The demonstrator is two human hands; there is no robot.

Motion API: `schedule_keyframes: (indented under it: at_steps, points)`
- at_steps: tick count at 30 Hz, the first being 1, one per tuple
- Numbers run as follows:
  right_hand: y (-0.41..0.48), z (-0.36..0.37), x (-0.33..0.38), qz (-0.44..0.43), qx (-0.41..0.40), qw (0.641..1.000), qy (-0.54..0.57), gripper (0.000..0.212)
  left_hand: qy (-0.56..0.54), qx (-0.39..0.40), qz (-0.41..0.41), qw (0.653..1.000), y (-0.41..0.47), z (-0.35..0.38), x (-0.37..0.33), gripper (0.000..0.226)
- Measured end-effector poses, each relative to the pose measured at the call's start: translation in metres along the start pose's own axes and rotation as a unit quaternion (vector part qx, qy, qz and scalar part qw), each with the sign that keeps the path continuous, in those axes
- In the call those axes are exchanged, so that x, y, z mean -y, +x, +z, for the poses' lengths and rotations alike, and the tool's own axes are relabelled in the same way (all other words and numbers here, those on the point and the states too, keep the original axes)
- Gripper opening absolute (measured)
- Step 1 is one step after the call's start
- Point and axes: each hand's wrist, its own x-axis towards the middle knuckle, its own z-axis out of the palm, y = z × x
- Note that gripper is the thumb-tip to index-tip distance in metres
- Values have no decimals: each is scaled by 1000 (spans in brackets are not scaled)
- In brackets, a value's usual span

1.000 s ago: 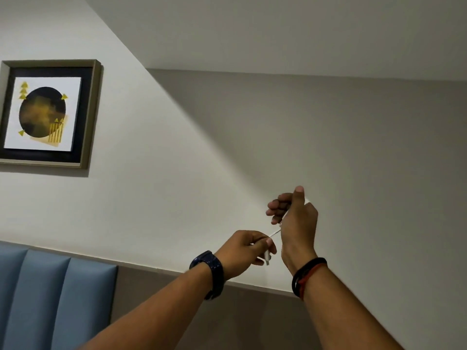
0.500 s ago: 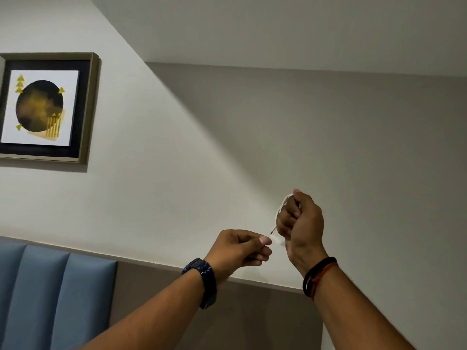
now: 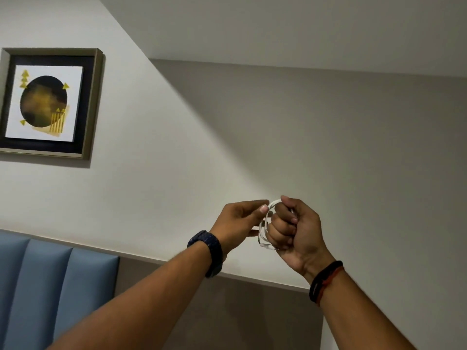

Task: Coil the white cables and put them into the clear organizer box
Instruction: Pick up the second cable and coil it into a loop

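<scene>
A thin white cable is wound in loops around the curled fingers of my right hand, which is held up in front of the wall. Beside it, my left hand pinches the cable at the top of the loops between thumb and fingertips. Both hands are raised in the air, close together. The clear organizer box is out of view.
A framed picture hangs on the white wall at upper left. A blue padded panel runs along the lower left, with a grey panel beside it under a ledge.
My left hand has risen and closed in on the right hand, laying more cable around the right fingers. The loops are now larger and plainer to see.
</scene>
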Motion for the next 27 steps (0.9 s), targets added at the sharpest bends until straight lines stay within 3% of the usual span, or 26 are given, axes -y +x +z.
schedule_keyframes:
  at_steps: [8, 20, 27]
  points:
    - [-4, -10, 3, 12, 25, 1000, 15, 45, 50, 105, 8, 993, -2, 0, 1, 23]
    - [-7, -21, -3, 52, -34, 997, -52, 42, 127, 43, 15, 991, 7, 0, 16, 19]
    - [-12, -22, -6, 33, -94, 974, -205, 42, 175, -19, 30, 984, 15, -2, 27, 14]
